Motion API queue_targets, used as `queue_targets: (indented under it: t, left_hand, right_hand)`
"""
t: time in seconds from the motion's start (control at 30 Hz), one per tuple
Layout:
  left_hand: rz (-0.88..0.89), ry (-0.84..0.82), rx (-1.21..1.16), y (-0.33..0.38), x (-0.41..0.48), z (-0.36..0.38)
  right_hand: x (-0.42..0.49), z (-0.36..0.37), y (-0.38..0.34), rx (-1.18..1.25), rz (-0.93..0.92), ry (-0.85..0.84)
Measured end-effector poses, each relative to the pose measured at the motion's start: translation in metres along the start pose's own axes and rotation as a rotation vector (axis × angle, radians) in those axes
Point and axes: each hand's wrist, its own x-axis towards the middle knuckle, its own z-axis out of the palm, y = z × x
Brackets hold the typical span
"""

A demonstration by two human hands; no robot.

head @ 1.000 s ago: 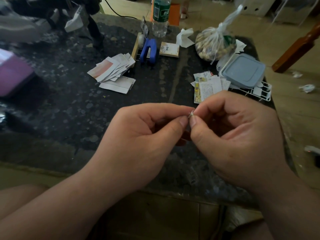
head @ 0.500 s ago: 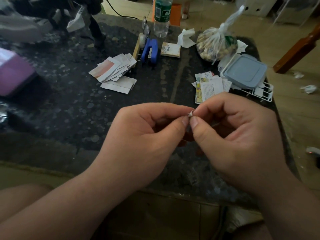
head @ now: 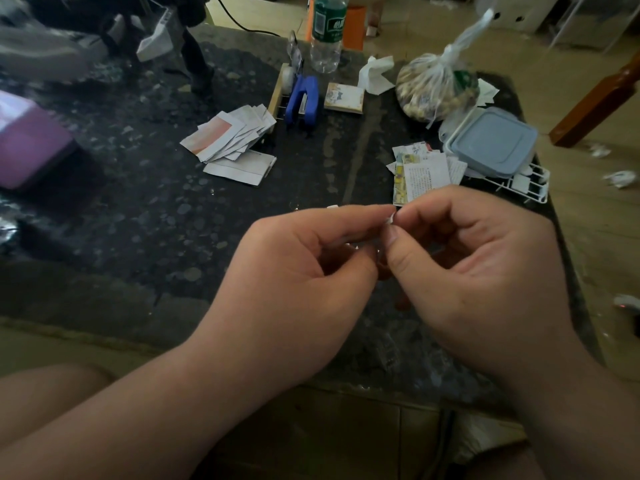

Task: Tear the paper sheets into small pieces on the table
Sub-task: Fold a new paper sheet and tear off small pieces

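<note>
My left hand (head: 298, 271) and my right hand (head: 485, 271) meet over the near middle of the dark stone table (head: 138, 216). Between their fingertips they pinch a tiny white paper scrap (head: 391, 220); most of it is hidden by the fingers. A fanned pile of torn paper pieces (head: 228, 140) lies at the table's middle left. A second stack of printed paper pieces (head: 420, 171) lies just beyond my right hand. One small white bit (head: 332, 206) rests on the table behind my left fingers.
At the back stand a blue stapler (head: 304, 98), a small booklet (head: 344, 98), a green-labelled water bottle (head: 327, 32), a crumpled tissue (head: 375, 76) and a tied plastic bag (head: 436, 88). A grey lidded box (head: 491, 142) sits on a white wire rack (head: 530, 185). A purple box (head: 27, 143) lies left.
Both hands stayed together around the scrap. My left thumb has dropped away from the pinch point, and a little more of the white scrap shows between the fingertips.
</note>
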Motion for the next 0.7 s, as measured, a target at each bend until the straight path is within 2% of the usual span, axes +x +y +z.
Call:
queue_targets:
  t: [0.13, 0.37, 0.7]
  left_hand:
    - [-0.002, -0.004, 0.006, -0.0017, -0.0014, 0.0022]
    - [0.042, -0.024, 0.163, 0.0038, -0.0045, 0.0030]
    - [0.011, -0.034, 0.134, 0.0035, -0.0038, 0.0045]
  right_hand:
    - [0.0003, 0.0006, 0.0011, 0.004, 0.000, 0.002]
    - [-0.0006, -0.0003, 0.0036, -0.002, 0.000, 0.048]
    - [0.0000, -0.0009, 0.0018, -0.030, -0.020, 0.038]
